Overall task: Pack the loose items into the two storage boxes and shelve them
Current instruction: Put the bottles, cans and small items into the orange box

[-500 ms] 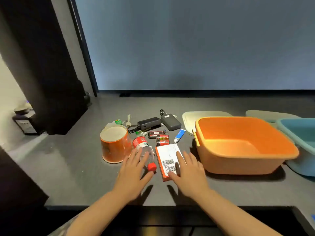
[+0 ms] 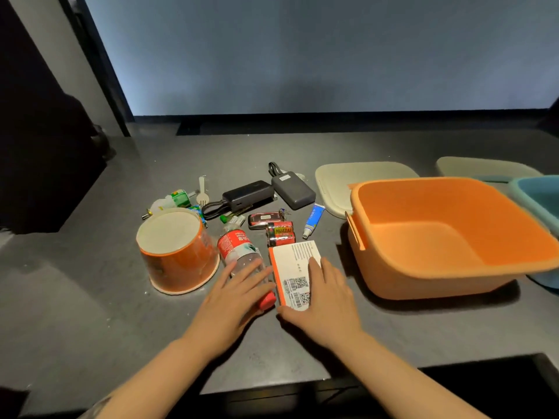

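Note:
My left hand lies on a clear plastic bottle with a red label and red cap, which lies on its side. My right hand rests on a white and orange card box, thumb at its near edge. To their left an orange paper tub stands upside down. Beyond lie red batteries, a small blue tube, a black power bank with cable and a grey power bank. An empty orange storage box stands to the right, with a teal box past it.
Two pale lids lie behind the boxes on the dark grey table. Small green-labelled items and a wooden fork lie behind the tub. A dark cabinet stands at the far left; a wall closes the back.
Both hands have slid a little forward: the left one now covers more of the bottle, the right one lies further over the card box. The head camera has come closer.

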The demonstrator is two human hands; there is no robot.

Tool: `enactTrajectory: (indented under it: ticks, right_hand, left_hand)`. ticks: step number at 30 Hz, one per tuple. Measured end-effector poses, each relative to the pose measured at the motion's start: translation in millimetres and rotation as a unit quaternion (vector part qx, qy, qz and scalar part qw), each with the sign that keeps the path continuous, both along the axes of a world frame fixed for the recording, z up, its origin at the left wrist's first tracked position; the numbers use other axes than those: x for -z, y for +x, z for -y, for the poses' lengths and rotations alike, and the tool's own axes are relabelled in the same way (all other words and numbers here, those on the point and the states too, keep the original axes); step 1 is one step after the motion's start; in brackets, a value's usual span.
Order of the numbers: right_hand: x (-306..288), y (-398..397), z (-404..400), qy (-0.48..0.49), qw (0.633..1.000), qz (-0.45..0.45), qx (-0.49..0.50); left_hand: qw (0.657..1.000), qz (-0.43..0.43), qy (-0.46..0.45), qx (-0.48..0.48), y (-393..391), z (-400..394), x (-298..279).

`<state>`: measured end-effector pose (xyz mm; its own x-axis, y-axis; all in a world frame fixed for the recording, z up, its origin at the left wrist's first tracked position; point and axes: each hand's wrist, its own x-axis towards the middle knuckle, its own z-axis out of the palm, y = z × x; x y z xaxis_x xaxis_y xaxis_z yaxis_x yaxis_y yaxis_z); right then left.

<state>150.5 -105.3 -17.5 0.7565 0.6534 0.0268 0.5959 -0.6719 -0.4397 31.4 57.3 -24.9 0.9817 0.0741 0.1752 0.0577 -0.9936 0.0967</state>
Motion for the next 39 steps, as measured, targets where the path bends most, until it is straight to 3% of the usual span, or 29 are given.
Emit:
enactTrajectory:
  ticks: [5, 11, 13, 17, 19, 25, 30, 34, 36, 39]
  right_hand:
    - [3, 6, -1, -0.069, 0.996, -0.019, 0.049]
    - [5, 10, -4, -0.079, 0.995, -0.009, 0.062]
    - [-2, 9, -4, -0.055, 0.996, -0.025, 0.066]
    - [-42, 8, -6, 0.056, 0.996, -0.057, 0.048]
    - [-71, 12, -5, 0.114, 0.992, -0.045, 0.032]
    - [-139, 62, 37, 0.197, 0.980, -0.006, 0.002]
    - [-150, 138, 113, 0.122, 0.991, -0.059, -0.016]
    - [-142, 192, 161, 0.063, 0.996, -0.049, -0.037]
    - [-140, 218, 177, 0.025, 0.997, -0.050, -0.054]
    - [-132, 256, 193, -0.047, 0.993, -0.068, -0.087]
  left_hand:
    - [0.997, 0.074, -0.022, -0.002, 1, 1, 2]
    - [0.965, 0.207, -0.156, -0.041, 12, 3, -11]
    - [0.936, 0.263, -0.222, -0.078, 18, 4, -18]
    - [0.823, 0.388, -0.373, -0.182, 30, -1, -43]
    - [0.791, 0.411, -0.405, -0.204, 36, -5, -56]
    - [0.804, 0.400, -0.423, -0.125, 68, 17, -111]
    - [0.751, 0.480, -0.451, -0.041, 122, 58, -163]
    - [0.717, 0.516, -0.468, 0.001, 164, 97, -188]
    - [0.718, 0.510, -0.474, 0.014, 185, 115, -191]
    - [0.748, 0.469, -0.470, -0.003, 215, 138, -184]
